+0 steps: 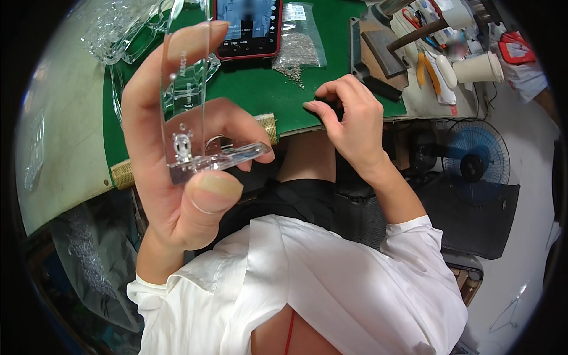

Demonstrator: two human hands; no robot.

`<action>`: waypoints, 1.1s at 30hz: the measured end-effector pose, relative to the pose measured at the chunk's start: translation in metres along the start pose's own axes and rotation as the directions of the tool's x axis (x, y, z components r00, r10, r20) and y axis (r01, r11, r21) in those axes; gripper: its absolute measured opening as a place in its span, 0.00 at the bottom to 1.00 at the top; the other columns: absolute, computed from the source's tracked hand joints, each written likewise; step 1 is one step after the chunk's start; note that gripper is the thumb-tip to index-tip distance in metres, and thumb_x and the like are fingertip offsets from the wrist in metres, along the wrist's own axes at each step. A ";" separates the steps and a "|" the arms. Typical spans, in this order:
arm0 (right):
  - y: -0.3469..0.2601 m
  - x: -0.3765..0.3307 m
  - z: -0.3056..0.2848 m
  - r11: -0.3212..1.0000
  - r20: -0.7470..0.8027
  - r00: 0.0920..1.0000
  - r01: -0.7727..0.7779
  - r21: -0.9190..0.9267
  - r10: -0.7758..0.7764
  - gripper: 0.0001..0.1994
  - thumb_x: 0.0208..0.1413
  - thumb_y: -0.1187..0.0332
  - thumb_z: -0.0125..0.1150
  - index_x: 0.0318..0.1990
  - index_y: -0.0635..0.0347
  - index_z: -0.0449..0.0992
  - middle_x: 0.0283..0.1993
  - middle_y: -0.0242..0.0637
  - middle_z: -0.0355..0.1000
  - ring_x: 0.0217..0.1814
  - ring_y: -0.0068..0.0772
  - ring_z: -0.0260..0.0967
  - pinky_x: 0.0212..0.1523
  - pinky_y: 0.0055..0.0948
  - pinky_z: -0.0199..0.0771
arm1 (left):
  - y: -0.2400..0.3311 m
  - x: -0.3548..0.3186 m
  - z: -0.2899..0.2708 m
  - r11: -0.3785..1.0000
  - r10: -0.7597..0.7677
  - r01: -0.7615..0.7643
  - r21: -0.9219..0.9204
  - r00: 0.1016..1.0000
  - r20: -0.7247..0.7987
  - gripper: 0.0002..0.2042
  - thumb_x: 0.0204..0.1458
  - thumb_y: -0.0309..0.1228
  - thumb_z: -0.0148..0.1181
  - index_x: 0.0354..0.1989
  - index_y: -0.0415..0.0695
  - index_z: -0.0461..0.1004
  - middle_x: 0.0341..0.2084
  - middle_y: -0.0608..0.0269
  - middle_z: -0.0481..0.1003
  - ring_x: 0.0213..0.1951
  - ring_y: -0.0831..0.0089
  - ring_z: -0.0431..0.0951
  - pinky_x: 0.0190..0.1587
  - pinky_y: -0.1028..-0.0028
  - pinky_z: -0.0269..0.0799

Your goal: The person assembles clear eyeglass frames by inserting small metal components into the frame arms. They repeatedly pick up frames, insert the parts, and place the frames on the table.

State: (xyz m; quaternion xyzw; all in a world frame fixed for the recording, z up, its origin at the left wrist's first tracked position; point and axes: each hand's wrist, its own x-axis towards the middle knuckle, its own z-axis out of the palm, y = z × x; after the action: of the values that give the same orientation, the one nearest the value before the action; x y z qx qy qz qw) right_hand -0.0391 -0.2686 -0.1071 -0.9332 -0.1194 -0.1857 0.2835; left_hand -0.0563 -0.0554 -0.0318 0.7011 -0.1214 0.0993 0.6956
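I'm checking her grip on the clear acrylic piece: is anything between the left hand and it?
Nothing visible: the left hand grips the clear acrylic piece directly, thumb under its base, fingers behind.

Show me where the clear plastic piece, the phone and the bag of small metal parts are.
clear plastic piece (184, 89), head view, on its upright plate.
phone (248, 26), head view, middle of its screen.
bag of small metal parts (300, 44), head view, on the grey heap inside.

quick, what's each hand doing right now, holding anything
Left hand: closed around a clear acrylic stand, held upright.
Right hand: fingers pinched on a small dark object at the green mat's edge.
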 end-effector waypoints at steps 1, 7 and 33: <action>0.000 0.000 0.001 1.000 -0.009 1.000 -0.006 -0.012 0.005 0.08 0.42 0.72 0.68 0.27 0.61 0.73 0.27 0.36 0.69 0.29 0.39 0.68 0.30 0.34 0.67 | 0.000 -0.001 0.000 1.000 -0.012 0.012 -0.006 1.000 0.000 0.49 0.48 0.68 0.46 0.65 0.37 0.45 0.47 0.40 0.67 0.22 0.71 0.76 0.19 0.80 0.70; -0.004 0.005 0.004 0.991 0.027 0.999 0.039 -0.128 -0.036 0.06 0.45 0.73 0.65 0.27 0.61 0.72 0.27 0.36 0.67 0.30 0.40 0.68 0.30 0.36 0.67 | -0.001 0.000 -0.005 0.998 -0.043 0.044 -0.042 0.999 0.024 0.49 0.46 0.68 0.48 0.64 0.36 0.46 0.36 0.45 0.73 0.22 0.72 0.75 0.21 0.81 0.70; -0.042 0.040 -0.085 0.796 -0.175 0.815 0.578 0.177 -0.553 0.11 0.41 0.62 0.67 0.25 0.59 0.75 0.25 0.30 0.68 0.28 0.28 0.61 0.28 0.25 0.58 | -0.023 0.012 0.041 0.992 0.094 -0.015 -0.126 0.753 0.651 0.36 0.55 0.46 0.55 0.63 0.35 0.49 0.31 0.52 0.77 0.35 0.62 0.80 0.40 0.74 0.72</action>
State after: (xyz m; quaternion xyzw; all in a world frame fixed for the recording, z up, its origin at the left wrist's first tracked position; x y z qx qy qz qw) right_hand -0.0404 -0.2784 -0.0042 -0.8048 -0.3966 -0.3003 0.3239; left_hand -0.0395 -0.0966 -0.0506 0.6474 -0.3831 -0.1391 0.6441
